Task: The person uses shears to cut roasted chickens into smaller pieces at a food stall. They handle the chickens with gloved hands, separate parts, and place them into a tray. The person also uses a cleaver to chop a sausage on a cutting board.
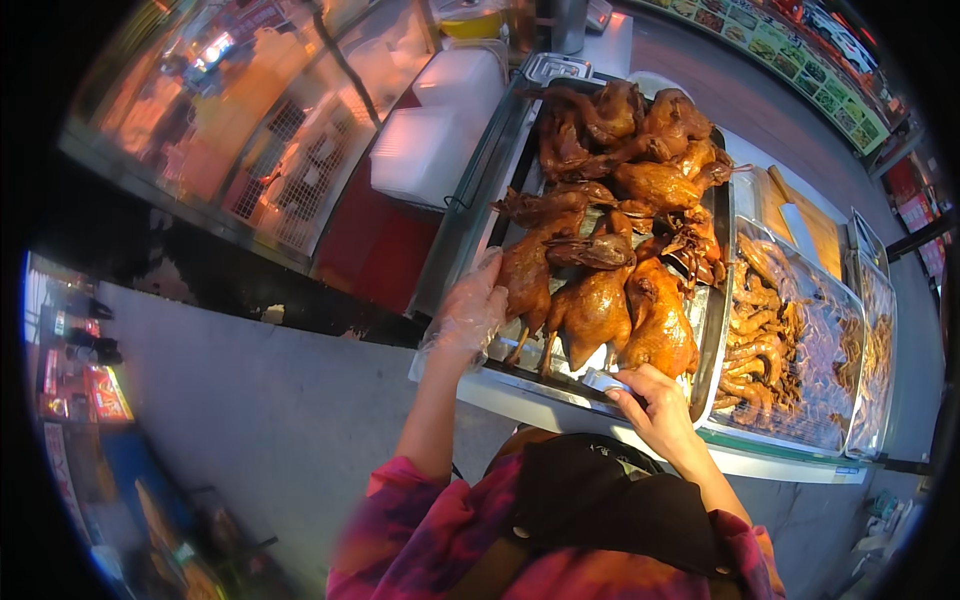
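Observation:
Several glossy brown roasted ducks lie in a large metal tray in front of me. My left hand, in a clear plastic glove, is against the side of the leftmost front bird; whether its fingers grip the bird cannot be told. My right hand is bare and holds a small silvery metal object at the tray's near edge, just below the front birds. What kind of object it is cannot be made out.
Film-covered trays of cooked meat pieces stand at right. Behind them a cleaver lies on a wooden cutting board. Stacked clear plastic containers stand left of the ducks, near a glass-fronted case. A lidded steel container is at the back.

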`<move>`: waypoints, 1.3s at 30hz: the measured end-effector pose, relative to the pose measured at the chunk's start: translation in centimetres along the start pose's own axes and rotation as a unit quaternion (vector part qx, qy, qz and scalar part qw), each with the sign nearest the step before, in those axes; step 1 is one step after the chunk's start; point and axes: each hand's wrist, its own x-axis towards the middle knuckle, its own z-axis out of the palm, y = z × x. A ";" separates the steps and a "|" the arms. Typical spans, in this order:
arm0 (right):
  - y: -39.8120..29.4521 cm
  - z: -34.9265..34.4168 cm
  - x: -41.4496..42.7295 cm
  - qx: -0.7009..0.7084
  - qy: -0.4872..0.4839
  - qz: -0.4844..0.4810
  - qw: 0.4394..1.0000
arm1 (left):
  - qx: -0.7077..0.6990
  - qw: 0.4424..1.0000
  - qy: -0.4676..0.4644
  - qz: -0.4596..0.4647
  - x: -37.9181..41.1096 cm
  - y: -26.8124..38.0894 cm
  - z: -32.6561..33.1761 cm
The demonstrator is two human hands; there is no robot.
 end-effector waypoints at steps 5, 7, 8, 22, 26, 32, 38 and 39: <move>-0.1 0.1 0.1 0.012 -0.001 0.018 1.000 | 0.103 0.991 -0.083 -0.036 0.6 3.2 -1.9; 0.1 0.3 0.1 0.014 0.002 0.015 1.000 | 0.105 0.989 -0.094 -0.052 0.5 3.1 -2.1; 0.1 0.3 0.2 0.018 0.006 0.014 1.000 | 0.106 0.988 -0.100 -0.060 0.5 3.1 -2.1; 0.4 -0.5 0.5 0.034 0.007 0.024 0.999 | 0.163 0.965 -0.131 -0.157 0.2 6.2 -2.7; 0.8 -3.4 2.8 0.005 0.061 -0.036 0.997 | 0.117 0.987 -0.058 -0.098 1.8 3.8 -3.2; -0.4 -9.5 13.9 -0.083 0.071 -0.096 0.989 | 0.162 0.974 0.134 0.088 5.8 5.9 -1.6; 0.0 -8.6 25.8 -0.254 -0.062 -0.145 0.954 | -0.030 0.995 0.078 0.046 8.2 7.5 -1.0; 0.2 -8.1 27.1 -0.281 -0.107 -0.138 0.944 | -0.016 0.994 0.089 0.057 8.2 7.3 -0.7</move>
